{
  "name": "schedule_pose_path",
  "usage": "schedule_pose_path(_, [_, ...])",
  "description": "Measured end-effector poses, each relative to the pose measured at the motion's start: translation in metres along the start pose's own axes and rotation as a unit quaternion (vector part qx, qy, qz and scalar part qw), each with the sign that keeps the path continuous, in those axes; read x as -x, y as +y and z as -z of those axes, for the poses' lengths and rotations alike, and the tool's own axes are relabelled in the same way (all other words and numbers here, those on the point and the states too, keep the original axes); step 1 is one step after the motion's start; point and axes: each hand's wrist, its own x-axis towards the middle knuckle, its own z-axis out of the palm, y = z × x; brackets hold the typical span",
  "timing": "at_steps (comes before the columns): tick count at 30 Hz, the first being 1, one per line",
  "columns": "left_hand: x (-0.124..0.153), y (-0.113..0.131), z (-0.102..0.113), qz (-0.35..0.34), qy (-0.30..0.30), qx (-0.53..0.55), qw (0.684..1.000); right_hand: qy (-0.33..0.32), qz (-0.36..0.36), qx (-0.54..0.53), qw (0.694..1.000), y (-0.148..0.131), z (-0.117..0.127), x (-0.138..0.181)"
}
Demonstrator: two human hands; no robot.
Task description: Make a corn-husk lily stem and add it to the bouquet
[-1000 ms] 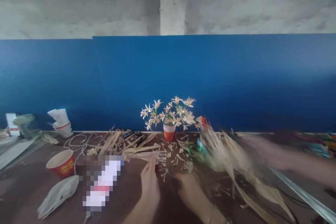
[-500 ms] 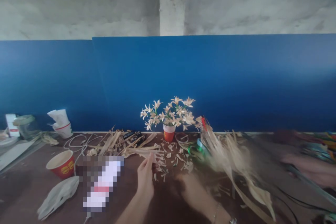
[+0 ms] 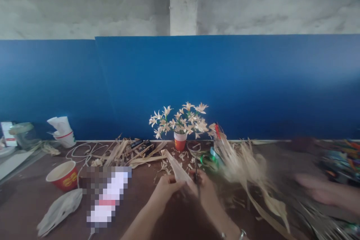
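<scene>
Desk [image 3: 135, 202] under everything, big husk bundle [image 3: 239, 161] right of the flower cup [image 3: 180, 143]; on the cup's near side, my left hand [image 3: 165, 190] pinches a pale husk strip [image 3: 180, 170] and my right hand [image 3: 207, 188] curls round what look like dark scissors [image 3: 196, 168], whether it also grips the strip I can't tell. Risks, my guess: thin strip tears if I pull unevenly, cut wanders if my pinch slips, or blades nick my close-set fingertips.

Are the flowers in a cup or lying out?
In. The flowers rise from a red cup, blooms spreading above its rim.
</scene>
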Motion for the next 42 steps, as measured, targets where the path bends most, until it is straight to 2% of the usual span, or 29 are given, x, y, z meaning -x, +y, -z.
schedule_pose_path(3, [0.002,0.002,0.001,0.002,-0.002,0.06,0.998,0.009,0.005,-0.021,1.0,-0.001,0.005,-0.003])
schedule_pose_path(7, [0.002,0.005,0.002,-0.002,0.033,0.121,0.992,-0.018,-0.02,-0.003,1.0,-0.001,0.009,-0.005])
schedule_pose_path(10, [0.0,0.007,0.006,-0.031,0.1,0.19,0.976,-0.08,-0.056,0.021,0.995,0.0,0.01,-0.002])
schedule_pose_path(14, [-0.006,0.005,0.016,-0.071,0.184,0.238,0.951,-0.204,-0.113,0.024,0.972,0.003,0.011,0.005])
schedule_pose_path(17, [-0.009,0.001,0.019,-0.084,0.208,0.246,0.943,-0.277,-0.132,0.053,0.95,0.003,0.01,0.01])
schedule_pose_path(20, [-0.01,-0.001,0.017,-0.091,0.214,0.237,0.943,-0.313,-0.136,0.072,0.937,0.002,0.007,0.013])
schedule_pose_path(32, [-0.01,-0.006,0.008,-0.085,0.221,0.209,0.949,-0.31,-0.185,0.097,0.928,0.003,0.003,0.015])
schedule_pose_path(42, [-0.009,-0.005,0.005,-0.084,0.214,0.266,0.936,-0.305,-0.183,0.095,0.93,0.004,0.003,0.014])
